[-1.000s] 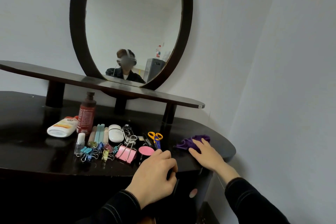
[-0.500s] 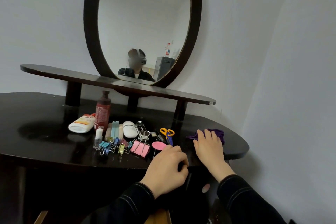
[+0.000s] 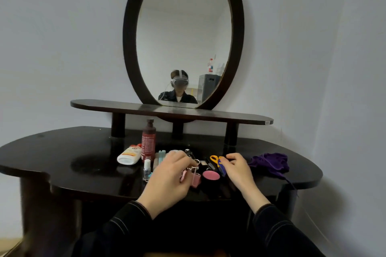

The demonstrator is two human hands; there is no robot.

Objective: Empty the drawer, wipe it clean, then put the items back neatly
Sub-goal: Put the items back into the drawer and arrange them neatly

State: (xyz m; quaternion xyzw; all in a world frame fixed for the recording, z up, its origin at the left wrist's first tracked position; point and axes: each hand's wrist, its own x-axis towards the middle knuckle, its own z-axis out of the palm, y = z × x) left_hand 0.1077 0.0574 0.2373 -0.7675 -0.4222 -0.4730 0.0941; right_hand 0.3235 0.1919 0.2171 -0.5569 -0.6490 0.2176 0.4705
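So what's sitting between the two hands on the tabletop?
Head view: a round pink disc and a pink binder clip lie between the left hand and the right hand.

One left hand point(image 3: 167, 179), one right hand point(image 3: 238, 171), one red-brown bottle point(image 3: 148, 142), one white tube point(image 3: 129, 155), one clear vial point(image 3: 146, 170), two teal sticks point(image 3: 161, 155), one pink binder clip point(image 3: 195, 179), one pink compact point(image 3: 211, 175), one pair of scissors point(image 3: 214, 158), one purple cloth point(image 3: 269, 162)

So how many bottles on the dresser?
3: white bottle lying leftmost, dark red bottle upright beside it, small clear bottle in front; left hand may hide more.
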